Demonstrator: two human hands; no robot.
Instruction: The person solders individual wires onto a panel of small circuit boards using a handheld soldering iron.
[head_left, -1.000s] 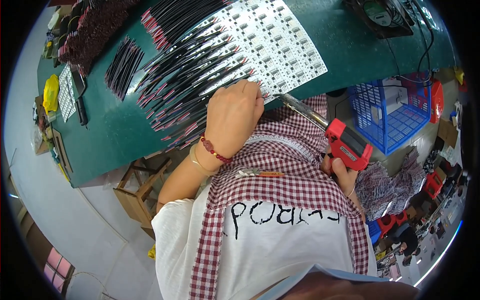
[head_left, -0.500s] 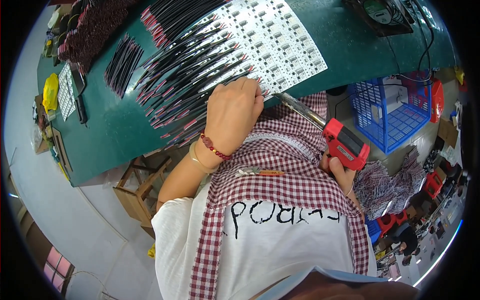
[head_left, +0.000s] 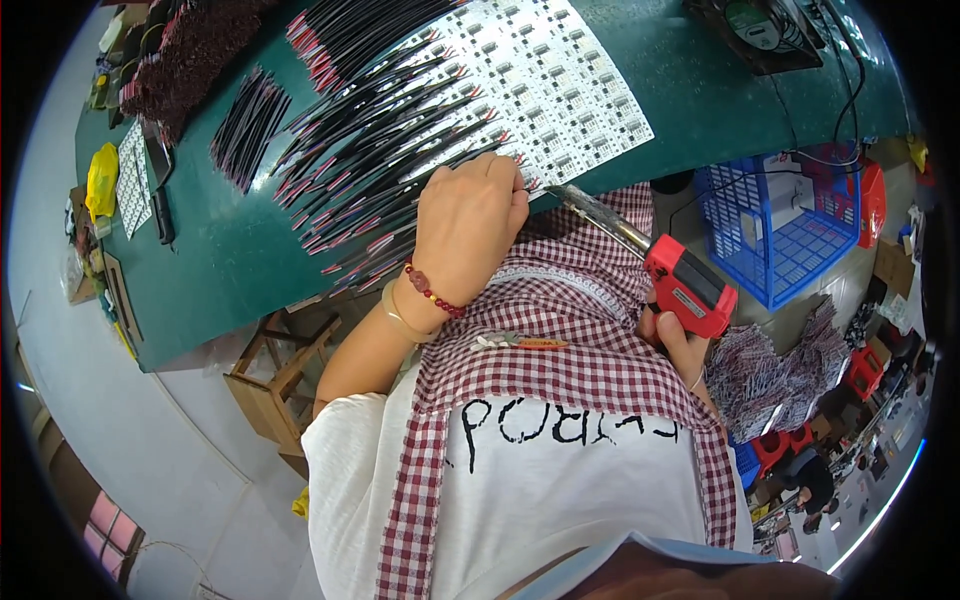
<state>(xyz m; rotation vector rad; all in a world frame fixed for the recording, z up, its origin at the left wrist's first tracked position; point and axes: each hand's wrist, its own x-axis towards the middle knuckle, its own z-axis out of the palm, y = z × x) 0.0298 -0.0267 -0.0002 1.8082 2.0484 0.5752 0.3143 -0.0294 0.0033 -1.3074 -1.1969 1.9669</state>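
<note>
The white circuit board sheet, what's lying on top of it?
Black and red wires lie across the left part of the circuit board sheet; small dark components dot the uncovered part. Whatever lies beneath the left hand is hidden.

Head view, taken by the left of two fisheye cameras worn on the head: directed steeply downward at close range, over the white shirt [head_left: 580,500], toward the left hand [head_left: 470,215], right hand [head_left: 678,338] and green table [head_left: 225,270]; straight edges bow toward the dark rim.
</note>
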